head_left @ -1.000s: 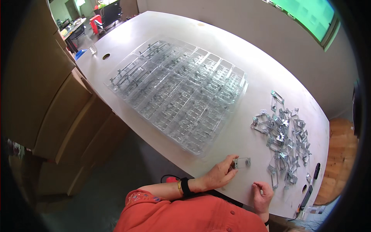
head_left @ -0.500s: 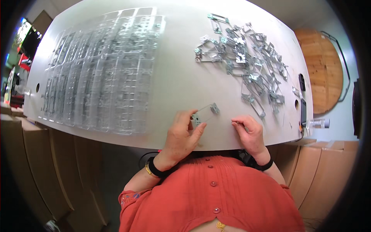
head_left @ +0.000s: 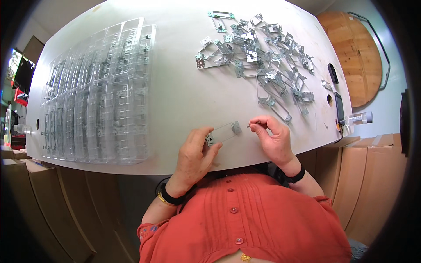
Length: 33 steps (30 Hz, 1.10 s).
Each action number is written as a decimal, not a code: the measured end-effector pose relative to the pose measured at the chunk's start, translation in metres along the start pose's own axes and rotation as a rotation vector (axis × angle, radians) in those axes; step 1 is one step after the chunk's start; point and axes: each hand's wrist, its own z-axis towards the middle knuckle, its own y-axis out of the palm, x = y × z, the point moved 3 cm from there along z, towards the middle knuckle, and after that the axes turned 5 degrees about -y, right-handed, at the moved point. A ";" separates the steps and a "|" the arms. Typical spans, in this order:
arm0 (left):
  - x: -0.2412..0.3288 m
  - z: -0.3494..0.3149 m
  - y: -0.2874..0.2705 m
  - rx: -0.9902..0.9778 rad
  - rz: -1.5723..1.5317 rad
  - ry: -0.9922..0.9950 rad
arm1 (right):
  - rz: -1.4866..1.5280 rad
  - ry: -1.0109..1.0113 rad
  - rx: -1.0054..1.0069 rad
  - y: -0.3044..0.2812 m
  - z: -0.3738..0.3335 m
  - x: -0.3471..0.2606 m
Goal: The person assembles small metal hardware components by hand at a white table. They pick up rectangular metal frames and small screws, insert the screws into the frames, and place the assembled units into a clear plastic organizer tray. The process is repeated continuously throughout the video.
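Observation:
My left hand grips one end of a metal wire-and-plate bracket between thumb and fingers. Two thin rods run from that end to a small grey plate on the right. Just beyond this plate, my right hand is closed in a pinch, its fingertips apart from the bracket. Whatever it pinches is too small to make out. Farther off on the white table lies a loose heap of similar metal brackets.
Clear plastic trays with metal parts in their slots cover the table's left side. Along the right edge are a black object, a dark phone-like device and a clear bottle. Cardboard boxes stand below the table.
My right hand has come closer to the bracket's far end, still pinched. The left hand keeps its grip on the bracket. The whole view has shifted a little.

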 end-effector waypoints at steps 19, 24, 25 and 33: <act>-0.007 0.002 0.001 -0.019 0.041 0.139 | 0.122 0.114 0.030 0.027 -0.004 0.020; -0.007 0.003 0.002 -0.008 0.038 0.160 | 0.080 0.081 0.044 0.028 -0.003 0.019; -0.007 0.002 0.002 -0.011 0.034 0.158 | 0.082 0.086 0.046 0.028 -0.004 0.019; -0.008 0.003 0.002 -0.005 0.036 0.175 | 0.015 0.003 0.018 0.028 -0.002 0.016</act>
